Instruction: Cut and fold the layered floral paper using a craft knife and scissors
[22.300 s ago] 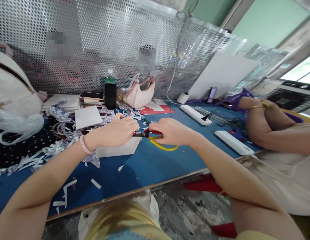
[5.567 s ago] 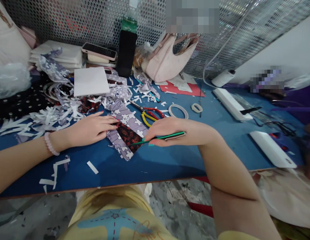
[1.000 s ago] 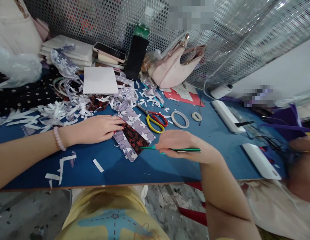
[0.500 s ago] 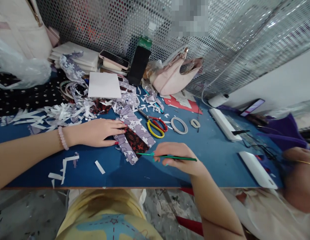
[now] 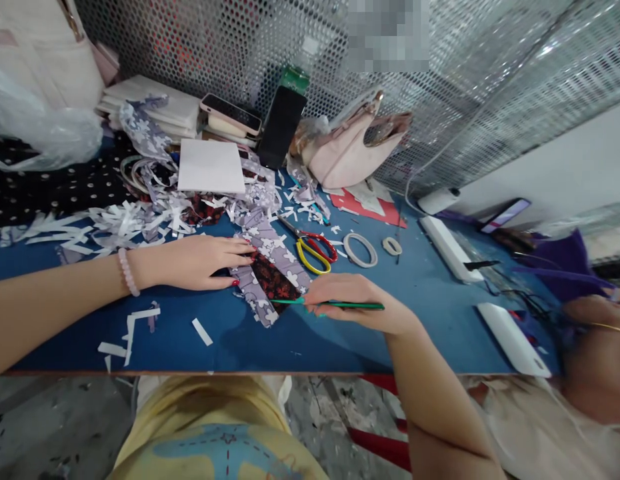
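My left hand (image 5: pixel 210 262) lies flat with its fingers stretched out, its fingertips pressing on a lilac flower-patterned piece of fabric or paper (image 5: pixel 253 291). A dark red-and-black patterned panel (image 5: pixel 271 277) shows between the piece's two lilac strips. My right hand (image 5: pixel 350 301) is closed around a thin green pointed stick (image 5: pixel 357 306). The stick's tip reaches left over the piece's near end, by the edge between dark panel and lilac strip. Whether the tip touches the surface I cannot tell. Just beyond my right hand lie scissors (image 5: pixel 317 252) with one red and one yellow handle.
Shredded white strips (image 5: pixel 125 223) cover the back left, near a white square card (image 5: pixel 211 167). Tape rolls (image 5: pixel 360 251), a pink handbag (image 5: pixel 345 157) and a white power strip (image 5: pixel 446 248) stand farther right. A co-worker's blurred hand (image 5: pixel 597 347) is at the right edge.
My right hand and the green stick have shifted slightly away from me and to the left. My left hand stays on the patterned piece. The whole view has tilted a little.
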Demonstrator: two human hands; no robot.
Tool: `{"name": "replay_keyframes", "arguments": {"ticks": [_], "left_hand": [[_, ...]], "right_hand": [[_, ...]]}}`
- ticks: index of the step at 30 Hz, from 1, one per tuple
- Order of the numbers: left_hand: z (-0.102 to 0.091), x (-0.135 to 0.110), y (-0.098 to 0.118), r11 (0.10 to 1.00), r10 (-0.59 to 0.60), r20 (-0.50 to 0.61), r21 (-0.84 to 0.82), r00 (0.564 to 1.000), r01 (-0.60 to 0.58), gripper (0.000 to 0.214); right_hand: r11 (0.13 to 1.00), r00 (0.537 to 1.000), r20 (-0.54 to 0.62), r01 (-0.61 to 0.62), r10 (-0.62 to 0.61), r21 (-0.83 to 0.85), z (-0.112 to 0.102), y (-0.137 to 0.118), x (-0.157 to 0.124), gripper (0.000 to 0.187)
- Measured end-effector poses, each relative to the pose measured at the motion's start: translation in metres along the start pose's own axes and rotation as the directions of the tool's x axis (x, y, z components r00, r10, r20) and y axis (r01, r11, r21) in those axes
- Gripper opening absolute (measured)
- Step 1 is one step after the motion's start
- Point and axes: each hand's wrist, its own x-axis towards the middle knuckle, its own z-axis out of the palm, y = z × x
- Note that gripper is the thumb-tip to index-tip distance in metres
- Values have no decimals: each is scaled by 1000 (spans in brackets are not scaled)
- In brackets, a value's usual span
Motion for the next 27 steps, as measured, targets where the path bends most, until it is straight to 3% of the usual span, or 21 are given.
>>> {"name": "replay_keyframes", "arguments": {"ticks": [8,14,18,27], "left_hand": [[1,-1,-2,1000,24,-14,-8,1000,-24,47],[3,0,-3,999,33,-18,10,999,-32,48],[2,-1,-3,999,41,-30,2,999,-41,47],[2,0,-4,1000,28,-15,6,1000,-28,48]], "right_hand": [[996,996,33,-85,86,-15,-12,-4,-7,23],[997,998,-51,-19,23,70,-6,-7,-9,22],[998,999,-22,26,-25,48,1,-3,-3,21],[1000,1000,-30,9,-9,17,3,3,-3,23]]}}
